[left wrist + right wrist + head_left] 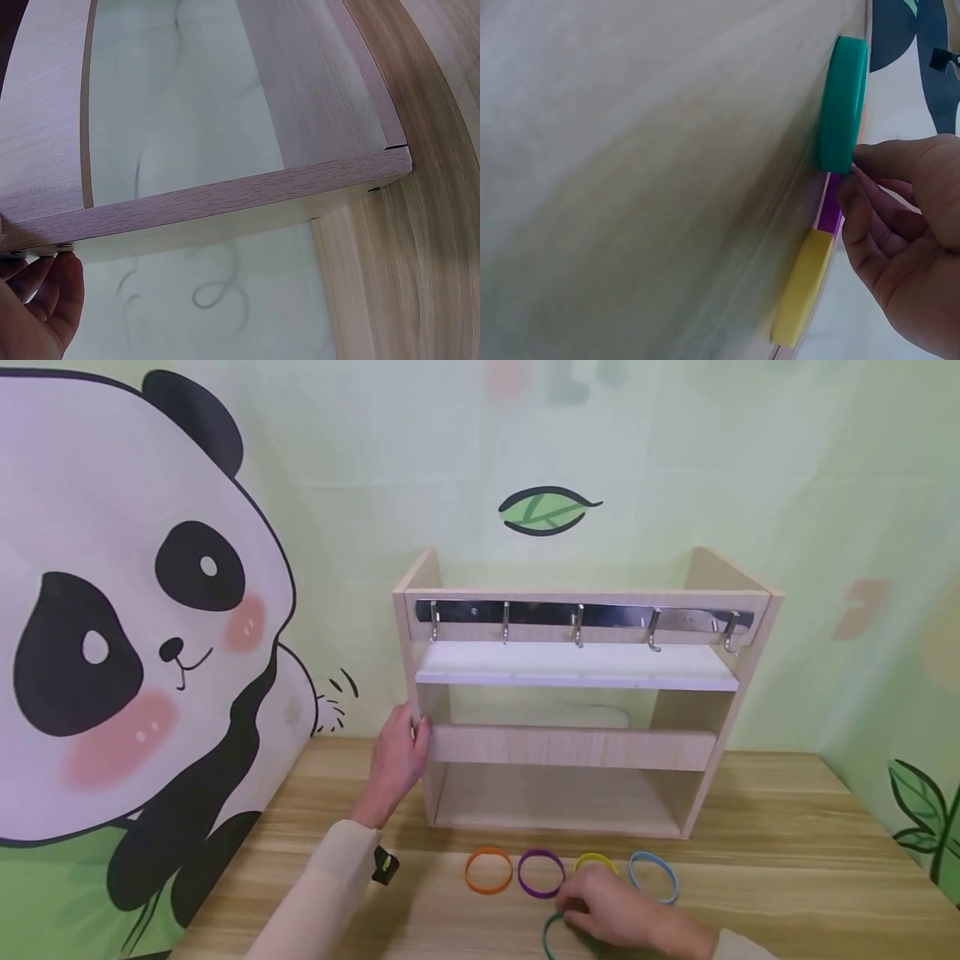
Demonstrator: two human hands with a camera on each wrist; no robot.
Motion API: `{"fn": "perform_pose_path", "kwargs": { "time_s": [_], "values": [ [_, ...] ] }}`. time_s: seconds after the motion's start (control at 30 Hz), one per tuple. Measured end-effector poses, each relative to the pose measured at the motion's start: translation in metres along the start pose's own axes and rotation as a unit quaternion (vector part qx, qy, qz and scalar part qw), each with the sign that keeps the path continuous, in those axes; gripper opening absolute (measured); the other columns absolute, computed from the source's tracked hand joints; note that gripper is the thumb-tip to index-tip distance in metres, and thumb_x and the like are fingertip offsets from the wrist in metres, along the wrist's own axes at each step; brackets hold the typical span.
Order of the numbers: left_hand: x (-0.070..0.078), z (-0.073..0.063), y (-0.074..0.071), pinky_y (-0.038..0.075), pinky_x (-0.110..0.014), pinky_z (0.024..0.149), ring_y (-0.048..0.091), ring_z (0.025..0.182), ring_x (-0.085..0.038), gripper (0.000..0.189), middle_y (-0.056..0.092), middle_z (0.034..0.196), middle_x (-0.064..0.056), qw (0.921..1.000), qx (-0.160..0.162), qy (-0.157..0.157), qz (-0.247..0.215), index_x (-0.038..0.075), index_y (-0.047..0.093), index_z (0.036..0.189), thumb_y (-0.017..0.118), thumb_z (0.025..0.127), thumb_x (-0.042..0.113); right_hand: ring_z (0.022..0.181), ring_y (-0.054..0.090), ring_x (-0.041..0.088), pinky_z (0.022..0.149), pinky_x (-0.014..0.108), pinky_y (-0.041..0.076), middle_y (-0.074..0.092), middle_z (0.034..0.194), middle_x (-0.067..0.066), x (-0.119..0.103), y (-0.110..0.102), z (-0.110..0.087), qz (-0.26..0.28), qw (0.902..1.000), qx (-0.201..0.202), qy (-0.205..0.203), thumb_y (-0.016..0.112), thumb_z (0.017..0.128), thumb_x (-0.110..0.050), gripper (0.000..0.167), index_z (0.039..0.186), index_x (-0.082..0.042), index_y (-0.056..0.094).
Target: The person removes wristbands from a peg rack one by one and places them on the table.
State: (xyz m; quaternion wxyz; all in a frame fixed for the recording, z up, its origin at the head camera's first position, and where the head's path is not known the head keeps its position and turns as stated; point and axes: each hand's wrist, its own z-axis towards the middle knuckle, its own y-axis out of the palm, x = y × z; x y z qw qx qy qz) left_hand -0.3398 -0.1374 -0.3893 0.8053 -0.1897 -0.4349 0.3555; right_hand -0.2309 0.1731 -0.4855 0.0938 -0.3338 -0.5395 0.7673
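Note:
A light wooden rack (pixel 573 748) stands upright on the table, with a metal strip of hooks (pixel 472 612) along its upper front. My left hand (pixel 393 756) grips the rack's left side panel, fingertips at the edge in the left wrist view. Lower right, my right hand (pixel 611 906) pinches a green silicone wristband (pixel 842 105) between thumb and fingers. Near it lie a purple wristband (pixel 542 896), a yellow wristband (pixel 802 289) partly covered by the hand, and a blue wristband (pixel 677 887). Leftmost in the row is an orange wristband (pixel 488 892).
The rack has a white shelf (pixel 577 667) below the hooks and sits on a wood-grain table (pixel 795 835). Behind it hangs a pale green backdrop (pixel 360 527) with a large printed panda (pixel 112 485) at the left.

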Motion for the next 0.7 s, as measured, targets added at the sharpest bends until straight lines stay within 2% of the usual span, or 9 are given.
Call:
{"fn": "perform_pose_path", "kwargs": {
  "time_s": [0.13,0.27,0.47,0.7],
  "values": [
    [0.001,0.001,0.001,0.049,-0.040,0.070,0.054,0.085,-0.025,0.024,0.054,0.099,-0.012,0.9999,0.011,0.014,-0.001,0.005,0.053,0.111,0.044,0.099,0.023,0.080,0.057,0.001,0.071,0.019,0.049,0.066,0.084,-0.008,-0.001,-0.001,-0.002,0.002,0.9999,0.010,0.005,0.070,0.082,-0.006,0.008,0.088,-0.011,0.071],
    [0.002,0.003,0.001,0.049,-0.041,0.070,0.054,0.085,-0.026,0.023,0.054,0.099,-0.012,0.9998,0.012,0.017,-0.002,0.005,0.053,0.109,0.044,0.099,0.023,0.076,0.054,-0.001,0.066,0.019,0.048,0.063,0.082,-0.011,-0.001,-0.004,-0.006,0.041,0.9984,0.027,0.030,0.069,0.083,-0.006,0.006,0.088,-0.010,0.071],
    [0.001,0.002,0.000,0.051,-0.042,0.074,0.056,0.090,-0.027,0.028,0.055,0.104,-0.014,0.9999,0.008,0.014,-0.005,0.004,0.053,0.116,0.043,0.100,0.025,0.069,0.053,-0.003,0.058,0.018,0.048,0.060,0.078,-0.012,0.002,-0.011,-0.013,0.076,0.9940,0.077,0.017,0.068,0.082,-0.002,0.008,0.087,-0.009,0.069],
    [-0.004,-0.001,-0.003,0.052,-0.043,0.075,0.057,0.096,-0.027,0.035,0.055,0.113,-0.015,0.9994,-0.003,0.006,-0.034,0.005,0.051,0.126,0.042,0.100,0.028,0.067,0.051,-0.003,0.055,0.017,0.046,0.063,0.077,-0.011,0.002,-0.031,-0.024,0.010,0.9896,0.142,0.021,0.071,0.079,-0.001,0.010,0.085,-0.008,0.070]
  ]
}}
